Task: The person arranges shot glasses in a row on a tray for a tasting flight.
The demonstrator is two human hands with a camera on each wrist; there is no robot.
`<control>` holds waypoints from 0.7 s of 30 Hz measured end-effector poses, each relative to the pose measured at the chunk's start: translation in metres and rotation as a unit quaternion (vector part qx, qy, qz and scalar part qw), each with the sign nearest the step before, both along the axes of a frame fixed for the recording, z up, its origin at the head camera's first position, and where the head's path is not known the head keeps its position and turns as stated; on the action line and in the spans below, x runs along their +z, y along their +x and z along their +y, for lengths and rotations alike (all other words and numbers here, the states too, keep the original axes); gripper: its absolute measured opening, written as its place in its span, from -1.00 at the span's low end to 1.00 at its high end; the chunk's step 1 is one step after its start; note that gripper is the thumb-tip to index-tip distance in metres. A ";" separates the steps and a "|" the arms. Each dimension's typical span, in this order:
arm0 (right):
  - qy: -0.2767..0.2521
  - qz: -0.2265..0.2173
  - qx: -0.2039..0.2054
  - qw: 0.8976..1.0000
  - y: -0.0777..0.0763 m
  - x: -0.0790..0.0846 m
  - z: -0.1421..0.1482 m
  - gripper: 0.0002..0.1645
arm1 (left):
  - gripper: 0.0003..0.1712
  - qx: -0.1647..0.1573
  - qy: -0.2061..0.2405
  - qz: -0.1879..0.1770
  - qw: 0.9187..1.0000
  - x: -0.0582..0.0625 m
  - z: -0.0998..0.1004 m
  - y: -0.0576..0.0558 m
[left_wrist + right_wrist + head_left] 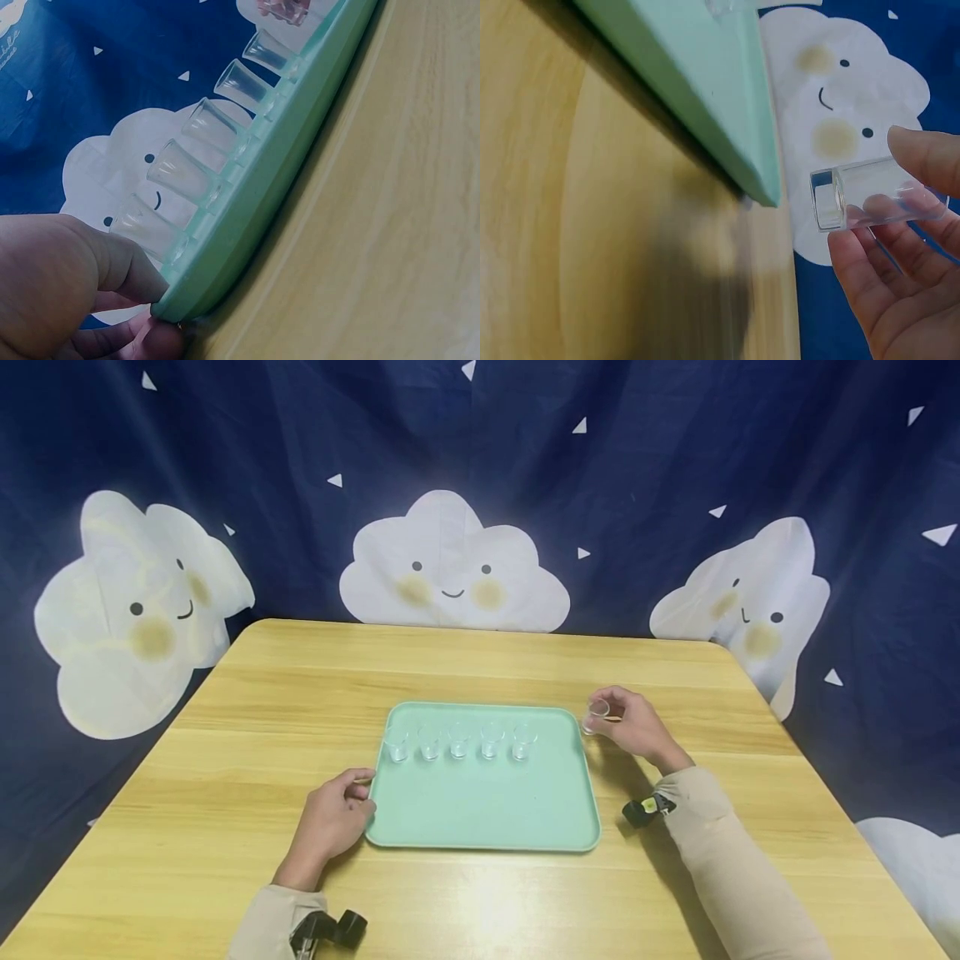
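Note:
On the wooden table lies a mint-green tray (483,814), with several clear shot glasses (459,743) standing upright in a row across its far half. My left hand (333,814) pinches the tray's left edge; in the left wrist view the thumb (135,266) is over the rim and other fingers sit below it. Just off the tray's far right corner, my right hand (636,725) holds another clear shot glass (870,193) between thumb and fingers. That glass has a thick base, which points toward the tray side in the right wrist view.
The wooden table (480,668) extends around the tray on all sides. Behind it hangs a dark blue curtain (630,460) printed with white clouds and triangles. A small black camera device (639,812) is strapped at the right wrist, another (350,929) at the left.

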State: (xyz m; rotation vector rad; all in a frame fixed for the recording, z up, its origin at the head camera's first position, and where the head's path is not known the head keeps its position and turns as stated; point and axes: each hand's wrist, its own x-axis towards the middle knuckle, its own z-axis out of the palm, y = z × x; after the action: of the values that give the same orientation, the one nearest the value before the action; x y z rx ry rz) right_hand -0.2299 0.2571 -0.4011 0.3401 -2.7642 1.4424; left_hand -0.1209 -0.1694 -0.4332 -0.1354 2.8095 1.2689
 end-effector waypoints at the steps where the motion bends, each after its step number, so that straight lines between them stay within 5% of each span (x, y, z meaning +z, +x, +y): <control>1: -0.002 0.003 0.003 1.000 0.001 0.001 -0.001 -0.62 | -0.53 0.000 -0.001 0.000 1.000 0.000 0.000 0.000; 10: -0.012 0.019 0.028 0.999 0.016 0.015 -0.017 -0.64 | -0.53 0.004 -0.004 -0.001 1.000 0.001 0.001 0.000; 21: -0.039 0.025 0.063 0.997 0.013 -0.004 -0.022 -0.62 | -0.53 0.003 -0.006 0.001 1.000 0.002 0.001 0.000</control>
State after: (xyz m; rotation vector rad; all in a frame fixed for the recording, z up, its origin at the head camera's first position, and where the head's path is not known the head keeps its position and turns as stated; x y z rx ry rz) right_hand -0.2165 0.2347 -0.4048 0.5506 -2.6834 1.5410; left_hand -0.1209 -0.1687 -0.4315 -0.1425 2.8206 1.2550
